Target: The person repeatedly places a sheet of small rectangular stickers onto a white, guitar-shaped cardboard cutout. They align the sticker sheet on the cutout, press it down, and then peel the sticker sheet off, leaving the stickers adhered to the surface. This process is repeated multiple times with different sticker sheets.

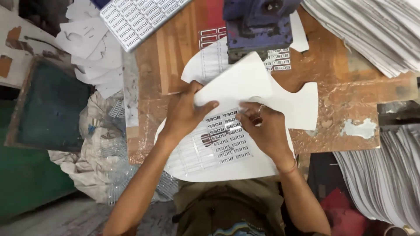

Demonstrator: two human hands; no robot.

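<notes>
Two hands on one white sheet [245, 83] over the label sheet [225, 135] at the bench's near edge. I see left hand [186, 111] pinching the sheet's left edge, thumb on top, fingers closed under. Right hand [262, 129] presses fingertips together on the labels. Blue press [258, 26] just behind; paper stacks [372, 30] crowd the right, scraps [94, 48] left. Little free room.

white sheet [245, 83]: matt paper | table [350, 94]: rough worn wood | press [258, 26]: blue painted metal
</notes>
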